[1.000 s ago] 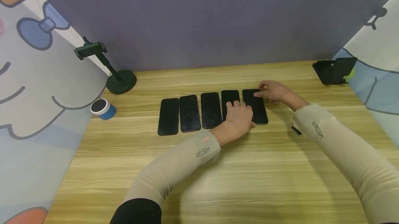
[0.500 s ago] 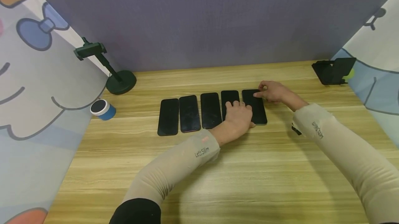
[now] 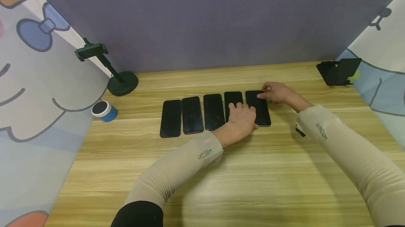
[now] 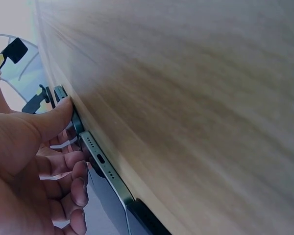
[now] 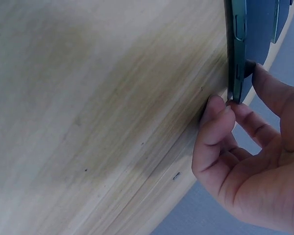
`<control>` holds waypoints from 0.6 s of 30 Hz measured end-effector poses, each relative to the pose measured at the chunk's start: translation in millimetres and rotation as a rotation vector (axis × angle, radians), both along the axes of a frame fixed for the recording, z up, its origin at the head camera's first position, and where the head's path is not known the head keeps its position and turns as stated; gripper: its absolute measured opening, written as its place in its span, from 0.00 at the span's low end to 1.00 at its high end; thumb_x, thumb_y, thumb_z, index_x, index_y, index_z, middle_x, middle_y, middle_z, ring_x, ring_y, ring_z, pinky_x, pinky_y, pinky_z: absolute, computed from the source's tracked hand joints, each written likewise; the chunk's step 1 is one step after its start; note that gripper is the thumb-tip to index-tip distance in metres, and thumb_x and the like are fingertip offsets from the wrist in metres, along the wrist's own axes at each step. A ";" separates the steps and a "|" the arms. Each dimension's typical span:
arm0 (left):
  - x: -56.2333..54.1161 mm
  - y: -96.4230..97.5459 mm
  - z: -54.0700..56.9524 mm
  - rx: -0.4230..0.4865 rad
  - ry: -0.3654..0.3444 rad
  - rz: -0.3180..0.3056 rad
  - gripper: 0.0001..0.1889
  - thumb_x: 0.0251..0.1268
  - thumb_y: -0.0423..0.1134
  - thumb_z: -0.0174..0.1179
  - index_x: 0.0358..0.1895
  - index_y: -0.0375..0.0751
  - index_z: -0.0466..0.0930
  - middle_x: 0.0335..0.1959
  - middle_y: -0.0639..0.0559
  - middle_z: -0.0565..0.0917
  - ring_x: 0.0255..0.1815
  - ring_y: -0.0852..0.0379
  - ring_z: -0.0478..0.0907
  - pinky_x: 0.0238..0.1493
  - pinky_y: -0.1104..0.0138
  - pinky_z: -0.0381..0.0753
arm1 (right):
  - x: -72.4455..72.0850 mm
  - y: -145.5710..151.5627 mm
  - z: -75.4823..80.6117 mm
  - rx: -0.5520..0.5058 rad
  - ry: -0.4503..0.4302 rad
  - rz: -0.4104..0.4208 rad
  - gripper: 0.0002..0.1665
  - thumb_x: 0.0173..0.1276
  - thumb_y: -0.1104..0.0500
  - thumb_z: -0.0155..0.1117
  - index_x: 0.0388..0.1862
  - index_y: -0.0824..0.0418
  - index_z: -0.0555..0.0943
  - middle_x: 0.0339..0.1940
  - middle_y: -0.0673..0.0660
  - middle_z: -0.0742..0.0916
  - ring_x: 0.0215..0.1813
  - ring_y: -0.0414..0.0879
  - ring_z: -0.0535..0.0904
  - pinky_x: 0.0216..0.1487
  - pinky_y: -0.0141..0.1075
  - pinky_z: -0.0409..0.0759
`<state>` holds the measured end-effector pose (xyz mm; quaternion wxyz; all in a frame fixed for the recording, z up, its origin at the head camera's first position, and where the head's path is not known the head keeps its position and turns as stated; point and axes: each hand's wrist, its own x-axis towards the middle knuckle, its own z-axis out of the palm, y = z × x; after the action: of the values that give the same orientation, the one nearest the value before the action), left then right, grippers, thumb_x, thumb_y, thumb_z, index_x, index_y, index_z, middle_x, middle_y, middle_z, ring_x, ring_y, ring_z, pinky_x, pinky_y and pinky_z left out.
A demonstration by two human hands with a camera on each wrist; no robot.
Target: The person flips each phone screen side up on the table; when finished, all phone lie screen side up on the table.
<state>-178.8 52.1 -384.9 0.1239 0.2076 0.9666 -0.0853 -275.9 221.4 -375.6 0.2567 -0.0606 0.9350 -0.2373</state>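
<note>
Several black smartphones lie in a row, screens up, on the wooden table. My right hand (image 3: 276, 92) pinches the far end of the rightmost smartphone (image 3: 262, 109), its thumb on the screen and fingertips at the edge, as the right wrist view shows this phone's corner (image 5: 238, 73). My left hand (image 3: 242, 118) lies over the neighbouring smartphone (image 3: 233, 97) with relaxed fingers. Its thumb (image 4: 59, 117) touches the near end of the rightmost phone. In the left wrist view, the neighbouring phone's end (image 4: 107, 169) shows its charging port.
Three more smartphones, the nearest one of them a dark phone (image 3: 214, 112), continue the row leftward. A dark green phone stand (image 3: 123, 83) and a blue-and-white jar (image 3: 105, 111) stand at the left. A black folding stand (image 3: 339, 72) is at the back right, before the grey partition (image 3: 209, 23).
</note>
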 end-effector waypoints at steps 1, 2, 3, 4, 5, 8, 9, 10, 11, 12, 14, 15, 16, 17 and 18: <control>0.1 -0.1 0.0 0.002 -0.001 0.000 0.33 0.66 0.69 0.52 0.68 0.56 0.70 0.65 0.53 0.76 0.63 0.51 0.71 0.67 0.50 0.65 | 0.0 -0.2 -0.1 0.000 0.001 0.001 0.25 0.76 0.47 0.58 0.59 0.63 0.69 0.14 0.51 0.74 0.14 0.39 0.62 0.19 0.33 0.65; 0.2 -0.2 0.1 0.003 -0.002 0.000 0.33 0.66 0.69 0.52 0.68 0.56 0.70 0.65 0.52 0.76 0.63 0.51 0.71 0.67 0.50 0.65 | 0.1 -0.4 -0.1 0.000 0.002 0.002 0.25 0.76 0.47 0.58 0.59 0.63 0.69 0.14 0.51 0.74 0.14 0.40 0.62 0.19 0.33 0.65; 0.3 -0.3 0.2 0.003 -0.004 0.001 0.33 0.66 0.69 0.52 0.68 0.56 0.70 0.65 0.52 0.76 0.63 0.51 0.71 0.67 0.50 0.65 | 0.3 -0.7 0.0 -0.001 0.003 0.003 0.25 0.76 0.47 0.58 0.59 0.63 0.69 0.14 0.51 0.74 0.14 0.40 0.62 0.19 0.33 0.65; 0.4 -0.3 0.3 0.002 -0.005 0.002 0.33 0.66 0.69 0.52 0.69 0.56 0.70 0.66 0.52 0.76 0.64 0.51 0.71 0.67 0.49 0.65 | 0.4 -1.0 0.1 0.000 0.004 0.004 0.25 0.76 0.47 0.58 0.59 0.63 0.69 0.14 0.51 0.74 0.14 0.40 0.62 0.19 0.33 0.65; 0.4 -0.3 0.5 0.001 -0.005 0.002 0.33 0.66 0.69 0.52 0.69 0.56 0.70 0.66 0.52 0.75 0.64 0.51 0.71 0.67 0.49 0.65 | 0.4 -1.2 0.2 0.001 0.004 0.005 0.25 0.76 0.47 0.58 0.59 0.63 0.69 0.14 0.51 0.74 0.14 0.40 0.62 0.19 0.33 0.65; -0.1 -0.4 0.4 0.001 -0.004 0.002 0.33 0.66 0.69 0.52 0.68 0.56 0.70 0.67 0.51 0.75 0.64 0.50 0.71 0.68 0.49 0.65 | -0.3 -1.5 0.3 0.004 0.008 0.005 0.25 0.76 0.47 0.58 0.58 0.63 0.69 0.14 0.51 0.74 0.14 0.40 0.63 0.19 0.33 0.65; -0.2 -0.7 0.0 0.001 -0.003 0.001 0.33 0.66 0.69 0.52 0.68 0.56 0.70 0.67 0.51 0.75 0.65 0.50 0.71 0.68 0.49 0.65 | -0.3 -1.7 0.2 0.005 0.008 0.004 0.25 0.76 0.46 0.58 0.59 0.63 0.69 0.14 0.51 0.74 0.14 0.40 0.63 0.19 0.33 0.65; -0.2 -1.1 -0.3 0.001 -0.002 -0.002 0.33 0.66 0.69 0.52 0.68 0.56 0.70 0.67 0.51 0.75 0.65 0.50 0.71 0.68 0.49 0.65 | -0.4 -1.6 0.0 0.005 0.007 0.003 0.25 0.76 0.47 0.58 0.58 0.63 0.69 0.15 0.51 0.74 0.15 0.40 0.63 0.19 0.33 0.65; -0.2 -1.9 -0.4 0.003 -0.001 -0.005 0.33 0.67 0.70 0.51 0.69 0.56 0.70 0.67 0.51 0.75 0.65 0.50 0.71 0.68 0.49 0.65 | -0.4 -1.6 -0.1 0.003 0.005 0.002 0.25 0.76 0.46 0.58 0.59 0.63 0.69 0.14 0.51 0.74 0.15 0.40 0.62 0.19 0.33 0.65; -0.1 -2.9 -0.2 0.001 -0.002 -0.008 0.34 0.67 0.70 0.51 0.69 0.56 0.69 0.68 0.51 0.74 0.66 0.50 0.70 0.68 0.49 0.65 | -0.2 -1.5 -0.2 0.003 0.006 0.001 0.25 0.76 0.46 0.58 0.59 0.63 0.69 0.14 0.51 0.74 0.15 0.40 0.62 0.19 0.33 0.65; -0.2 -7.2 2.0 0.019 -0.014 -0.015 0.35 0.68 0.70 0.50 0.72 0.56 0.67 0.69 0.51 0.74 0.67 0.50 0.69 0.69 0.49 0.65 | 1.2 -1.1 0.2 -0.005 0.004 0.001 0.26 0.76 0.46 0.58 0.60 0.64 0.68 0.14 0.51 0.74 0.15 0.40 0.62 0.19 0.34 0.65; -0.3 -10.7 4.0 0.034 -0.022 -0.014 0.35 0.69 0.70 0.50 0.73 0.56 0.66 0.70 0.51 0.73 0.68 0.49 0.69 0.69 0.49 0.65 | 2.4 -0.4 0.6 -0.005 0.011 0.004 0.28 0.76 0.46 0.58 0.61 0.65 0.68 0.16 0.51 0.75 0.16 0.40 0.64 0.20 0.34 0.66; -0.4 -15.8 7.2 0.053 -0.032 -0.014 0.35 0.69 0.69 0.49 0.73 0.55 0.66 0.70 0.50 0.72 0.69 0.49 0.68 0.70 0.48 0.65 | 3.9 0.8 1.3 -0.004 0.015 0.005 0.29 0.76 0.45 0.57 0.62 0.65 0.68 0.17 0.52 0.76 0.17 0.41 0.65 0.21 0.35 0.67; -1.0 -22.4 10.5 0.074 -0.037 -0.015 0.35 0.70 0.69 0.48 0.73 0.54 0.66 0.70 0.50 0.72 0.69 0.49 0.68 0.70 0.48 0.65 | 5.9 2.3 2.7 0.003 0.030 0.014 0.31 0.76 0.44 0.57 0.63 0.66 0.68 0.20 0.54 0.79 0.19 0.43 0.68 0.23 0.37 0.69; -1.6 -30.6 14.3 0.099 -0.043 -0.014 0.35 0.71 0.68 0.48 0.74 0.53 0.65 0.71 0.49 0.72 0.70 0.48 0.68 0.70 0.47 0.66 | 8.2 4.4 4.0 0.012 0.046 0.020 0.33 0.76 0.43 0.56 0.65 0.68 0.67 0.24 0.57 0.82 0.22 0.45 0.72 0.26 0.39 0.72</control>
<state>-180.4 21.5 -370.5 0.1337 0.2221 0.9652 -0.0337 -267.8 225.8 -371.6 0.2377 -0.0738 0.9414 -0.2275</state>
